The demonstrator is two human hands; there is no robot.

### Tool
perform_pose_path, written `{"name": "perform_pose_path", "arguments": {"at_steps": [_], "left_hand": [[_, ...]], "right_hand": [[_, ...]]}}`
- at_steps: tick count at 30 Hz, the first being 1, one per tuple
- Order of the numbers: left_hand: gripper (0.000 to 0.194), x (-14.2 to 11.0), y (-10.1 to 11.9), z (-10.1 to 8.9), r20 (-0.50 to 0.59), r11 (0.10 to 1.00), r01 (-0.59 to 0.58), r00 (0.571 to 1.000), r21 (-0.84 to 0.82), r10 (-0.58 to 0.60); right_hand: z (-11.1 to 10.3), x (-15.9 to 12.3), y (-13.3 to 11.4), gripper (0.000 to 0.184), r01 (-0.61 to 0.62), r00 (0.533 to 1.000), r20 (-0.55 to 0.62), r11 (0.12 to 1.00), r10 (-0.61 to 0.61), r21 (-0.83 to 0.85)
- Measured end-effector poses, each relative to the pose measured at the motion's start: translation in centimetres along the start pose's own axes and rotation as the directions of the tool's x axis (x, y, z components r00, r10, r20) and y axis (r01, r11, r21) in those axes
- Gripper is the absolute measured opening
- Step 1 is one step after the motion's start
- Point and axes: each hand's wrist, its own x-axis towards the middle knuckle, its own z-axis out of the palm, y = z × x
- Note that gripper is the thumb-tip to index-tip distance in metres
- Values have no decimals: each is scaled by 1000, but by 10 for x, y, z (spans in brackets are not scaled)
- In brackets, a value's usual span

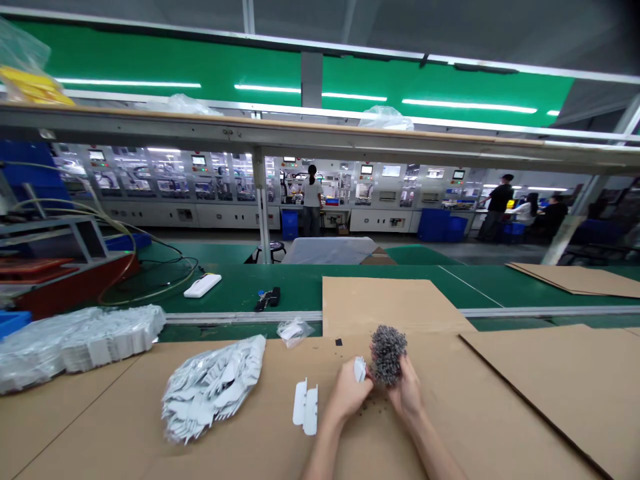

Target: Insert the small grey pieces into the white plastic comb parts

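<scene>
My left hand (346, 392) pinches a small white plastic piece (360, 369). My right hand (407, 393) grips a bristly grey clump of tiny parts (388, 355), and the two hands nearly touch. Small dark bits (373, 407) lie scattered on the brown cardboard sheet (250, 447) beneath them. A little left of my left hand lie a pair of flat white plastic pieces (305, 408), side by side. Farther left sits a clear bag of similar white pieces (213, 388).
A larger bag of white parts (80, 347) lies at the left edge. Past the cardboard runs a green workbench belt (380, 287) carrying a white box (203, 285), a black tool (267, 299) and a small bag (295, 331). Co-workers (311, 200) stand by machines beyond.
</scene>
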Motion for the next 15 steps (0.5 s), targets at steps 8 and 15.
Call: {"name": "perform_pose_path", "arguments": {"at_steps": [8,15], "left_hand": [[23,1,9,1,-51,977,174,982,-123,-181],[18,0,6,2,26,986,71,997,-148,-68]], "right_hand": [[-1,2,-2,45,-7,1000,-10,1000,7,10],[-3,3,1,50,0,1000,-29,1000,1,20]]}}
